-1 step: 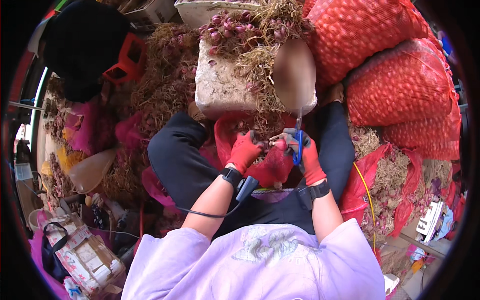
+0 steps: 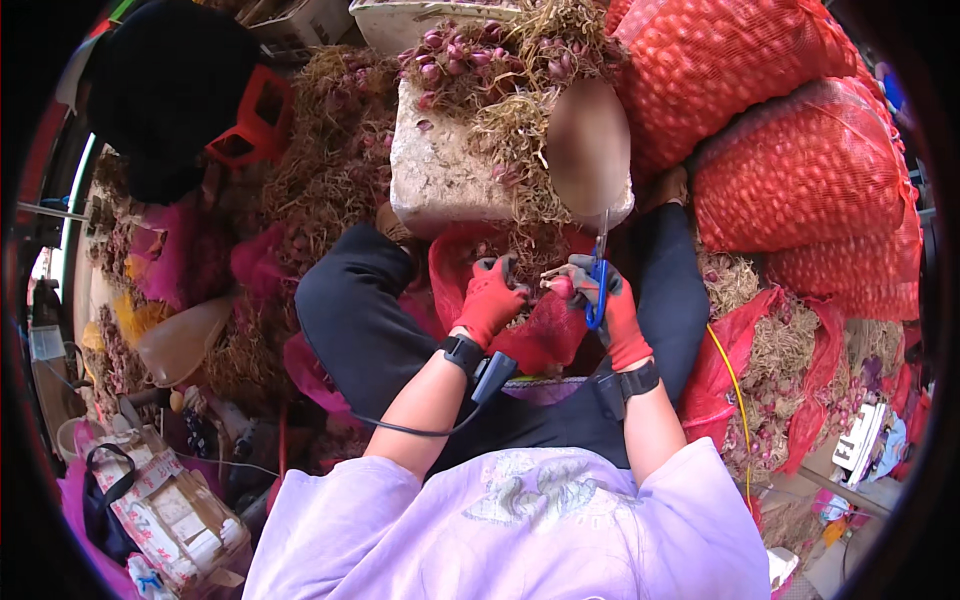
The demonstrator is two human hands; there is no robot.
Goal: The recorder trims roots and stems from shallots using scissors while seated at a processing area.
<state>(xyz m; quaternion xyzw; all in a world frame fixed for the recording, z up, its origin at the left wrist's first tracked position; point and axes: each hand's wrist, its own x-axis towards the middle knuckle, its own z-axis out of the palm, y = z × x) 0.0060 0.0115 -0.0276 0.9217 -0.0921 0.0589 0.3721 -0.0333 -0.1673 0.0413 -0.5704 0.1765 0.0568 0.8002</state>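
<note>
My right hand (image 2: pixel 606 296), in a red glove with dark fingertips, is closed on blue-handled scissors (image 2: pixel 598 290) whose blades point away from me. The same hand pinches a purple shallot (image 2: pixel 561 287) with a dry stem at its fingertips. Just left of it, my left hand (image 2: pixel 490 300), gloved alike, has its thumb and forefinger apart and curled, with nothing clearly seen between them. Both hands are above a red mesh bag (image 2: pixel 550 335) between my legs. Ahead stands a dirty white foam block (image 2: pixel 445 170), carrying a heap of shallots (image 2: pixel 460 62) with dry stems.
Full red mesh sacks (image 2: pixel 800 165) are stacked at the far right. More dried stems (image 2: pixel 330 170) lie left of the block. A red plastic stool (image 2: pixel 255 115) stands at the far left, near a cardboard box (image 2: pixel 180 510) lower down. A blurred oval covers part of the block's right side.
My left thumb and forefinger have parted slightly. The scissors' blades have tilted a little to the right, and the shallot stays at my right fingertips.
</note>
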